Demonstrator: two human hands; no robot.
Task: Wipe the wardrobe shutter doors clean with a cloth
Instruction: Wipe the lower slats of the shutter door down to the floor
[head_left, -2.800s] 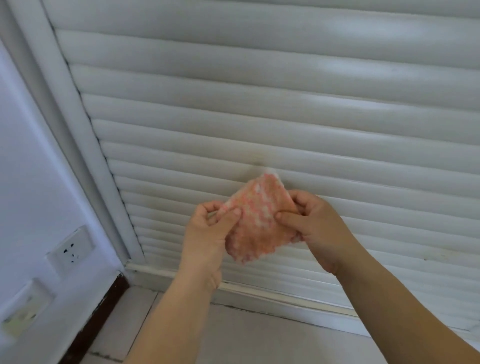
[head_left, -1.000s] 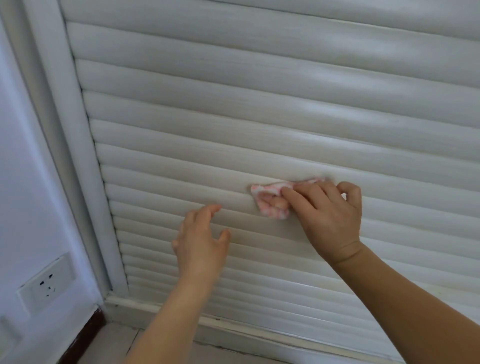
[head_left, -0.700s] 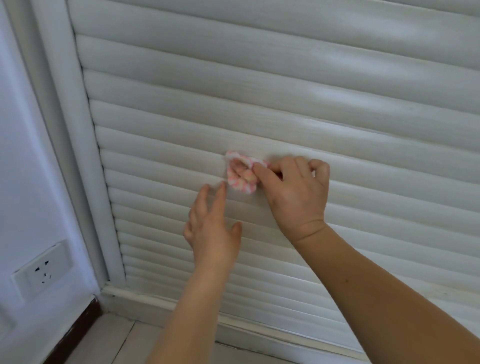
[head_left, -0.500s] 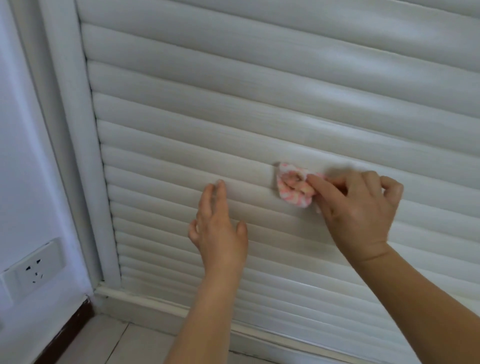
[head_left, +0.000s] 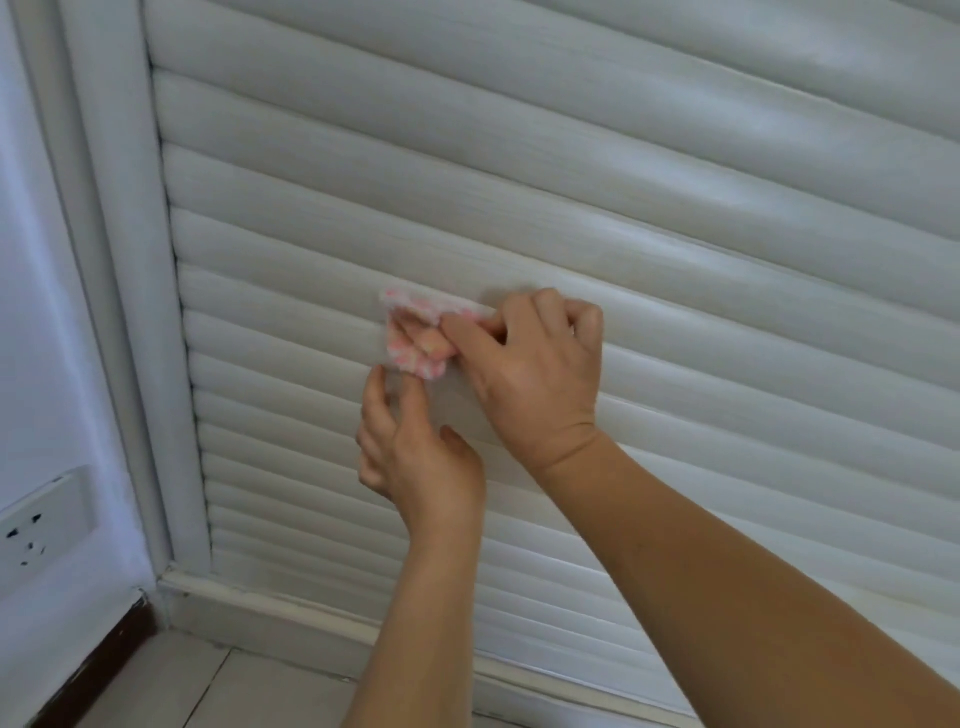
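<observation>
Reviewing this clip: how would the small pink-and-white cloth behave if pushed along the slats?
The small pink-and-white cloth looks floppy: it bunches around the right hand fingers. Probably light, so it needs steady pressure against the white slatted shutter door.

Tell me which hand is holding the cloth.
The right hand: its fingers pinch the pink-and-white cloth against the shutter door. The left hand, just below, holds nothing.

Right hand (head_left: 530, 374): fingers curled, pinching cloth (head_left: 410, 332), thumb extended left along its edge. Right forearm enters from lower right. Left hand (head_left: 421, 457): just below the right, fingers loosely extended upward, thumb apart, holding nothing. Left forearm rises from bottom centre.
</observation>
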